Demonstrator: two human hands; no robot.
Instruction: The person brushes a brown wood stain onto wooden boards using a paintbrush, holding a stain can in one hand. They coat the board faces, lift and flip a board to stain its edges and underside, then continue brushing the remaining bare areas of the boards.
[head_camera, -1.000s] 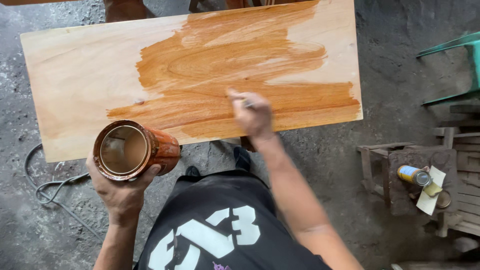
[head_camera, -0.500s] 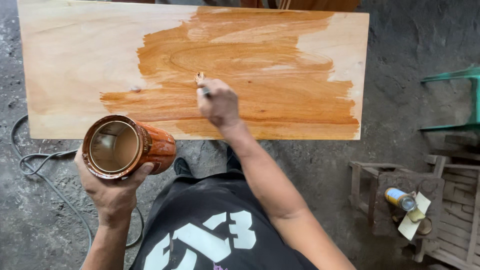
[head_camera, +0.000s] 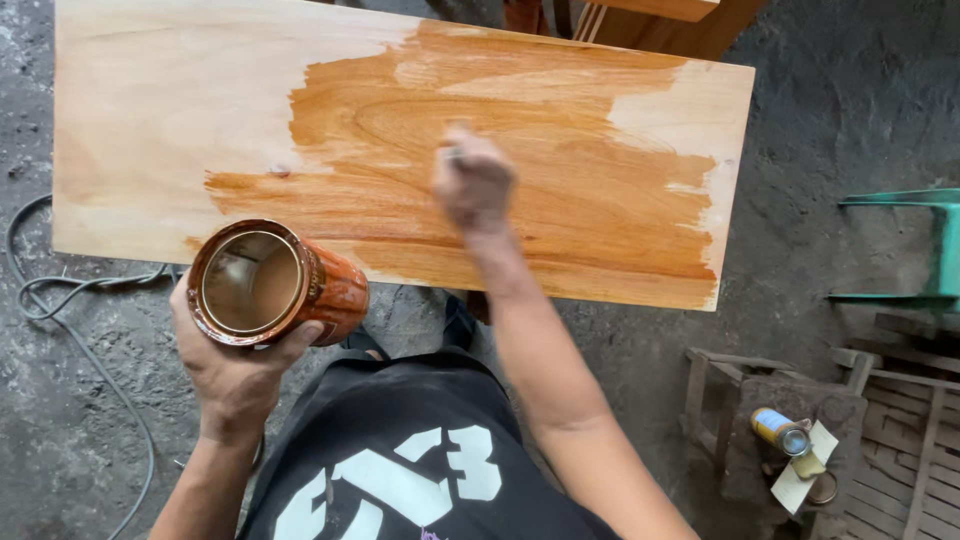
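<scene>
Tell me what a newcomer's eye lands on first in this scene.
First, the broad orange-brown stained patch across the middle of the pale wooden board, with the right hand blurred over it, gripping what looks like a brush handle. Next, the open stain-streaked can held tilted in the left hand at the board's near edge. At far right stands a green chair.

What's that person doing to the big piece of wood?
A person is spreading orange-brown stain over a wide wooden board. The right hand is out over the middle of the board, closed around a small applicator that is too blurred to make out. The left hand holds an open, stain-covered can near the board's front edge, tilted toward the camera. The middle and right of the board are stained already; the left part and the far right edge are bare pale wood.
</scene>
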